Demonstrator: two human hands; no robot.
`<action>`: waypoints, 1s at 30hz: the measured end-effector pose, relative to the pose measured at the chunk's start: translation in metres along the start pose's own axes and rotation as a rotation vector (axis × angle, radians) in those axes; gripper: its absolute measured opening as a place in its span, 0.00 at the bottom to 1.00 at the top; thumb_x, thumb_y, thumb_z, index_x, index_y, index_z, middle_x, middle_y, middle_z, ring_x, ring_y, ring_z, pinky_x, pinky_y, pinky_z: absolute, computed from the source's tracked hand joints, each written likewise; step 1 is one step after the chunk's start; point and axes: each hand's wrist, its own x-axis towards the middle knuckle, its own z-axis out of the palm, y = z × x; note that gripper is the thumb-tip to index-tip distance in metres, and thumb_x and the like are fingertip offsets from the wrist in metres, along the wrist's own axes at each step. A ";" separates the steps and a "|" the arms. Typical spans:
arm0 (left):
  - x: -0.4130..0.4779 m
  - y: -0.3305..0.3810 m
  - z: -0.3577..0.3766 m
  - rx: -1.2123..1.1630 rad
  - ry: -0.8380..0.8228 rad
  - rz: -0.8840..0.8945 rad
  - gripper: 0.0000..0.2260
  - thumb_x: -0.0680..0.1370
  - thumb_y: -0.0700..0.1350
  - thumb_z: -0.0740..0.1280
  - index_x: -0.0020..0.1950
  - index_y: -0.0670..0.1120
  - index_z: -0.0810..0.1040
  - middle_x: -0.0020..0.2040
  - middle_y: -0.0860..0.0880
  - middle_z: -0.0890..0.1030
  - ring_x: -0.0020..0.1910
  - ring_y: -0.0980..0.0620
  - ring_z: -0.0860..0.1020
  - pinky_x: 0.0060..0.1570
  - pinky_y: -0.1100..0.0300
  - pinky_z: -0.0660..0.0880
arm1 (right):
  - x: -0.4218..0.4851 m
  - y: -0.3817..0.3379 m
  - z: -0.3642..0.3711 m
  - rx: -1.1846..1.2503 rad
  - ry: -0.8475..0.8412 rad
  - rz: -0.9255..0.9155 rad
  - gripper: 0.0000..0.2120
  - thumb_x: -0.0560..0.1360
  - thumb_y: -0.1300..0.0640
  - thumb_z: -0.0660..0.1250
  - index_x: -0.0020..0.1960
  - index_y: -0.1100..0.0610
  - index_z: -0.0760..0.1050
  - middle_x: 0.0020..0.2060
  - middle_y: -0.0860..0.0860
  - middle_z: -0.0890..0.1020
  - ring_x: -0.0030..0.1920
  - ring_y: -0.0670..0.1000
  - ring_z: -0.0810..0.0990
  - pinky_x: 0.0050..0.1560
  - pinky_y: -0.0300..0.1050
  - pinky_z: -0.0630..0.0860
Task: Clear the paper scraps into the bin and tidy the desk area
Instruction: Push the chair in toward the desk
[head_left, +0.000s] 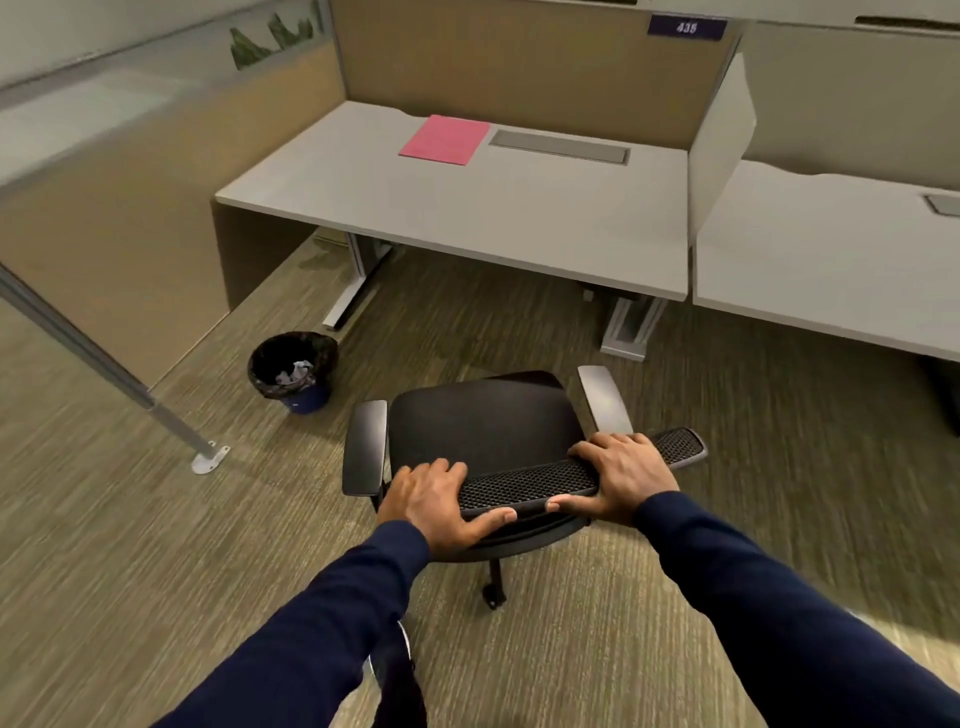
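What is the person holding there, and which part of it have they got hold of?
The office chair, by the top edge of its mesh backrest: the left hand grips one end, the right hand the other.

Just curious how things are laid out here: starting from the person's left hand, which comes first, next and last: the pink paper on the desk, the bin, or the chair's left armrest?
From the left hand, in the head view:
1. Left armrest, right beside the hand, just to its left.
2. Bin, on the carpet, farther left and ahead.
3. Pink paper, farthest, lying on the desk toward its back.
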 end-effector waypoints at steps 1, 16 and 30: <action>0.002 -0.004 0.000 0.004 0.005 0.000 0.43 0.65 0.83 0.44 0.57 0.51 0.75 0.53 0.49 0.79 0.53 0.47 0.78 0.57 0.51 0.71 | 0.004 -0.002 0.001 -0.003 0.006 0.000 0.51 0.59 0.12 0.44 0.66 0.43 0.75 0.58 0.45 0.80 0.59 0.50 0.78 0.61 0.50 0.70; 0.086 -0.090 -0.018 0.024 -0.023 0.023 0.46 0.62 0.85 0.42 0.57 0.52 0.76 0.51 0.51 0.80 0.52 0.48 0.78 0.56 0.51 0.70 | 0.096 -0.041 -0.009 -0.010 0.063 0.059 0.49 0.61 0.14 0.43 0.64 0.45 0.75 0.56 0.47 0.80 0.57 0.50 0.78 0.61 0.49 0.70; 0.203 -0.206 -0.036 0.029 -0.033 0.117 0.46 0.63 0.85 0.41 0.55 0.52 0.77 0.51 0.51 0.81 0.51 0.47 0.78 0.56 0.49 0.70 | 0.218 -0.091 -0.027 -0.027 0.088 0.188 0.51 0.61 0.14 0.39 0.61 0.47 0.76 0.53 0.47 0.81 0.54 0.51 0.79 0.58 0.49 0.71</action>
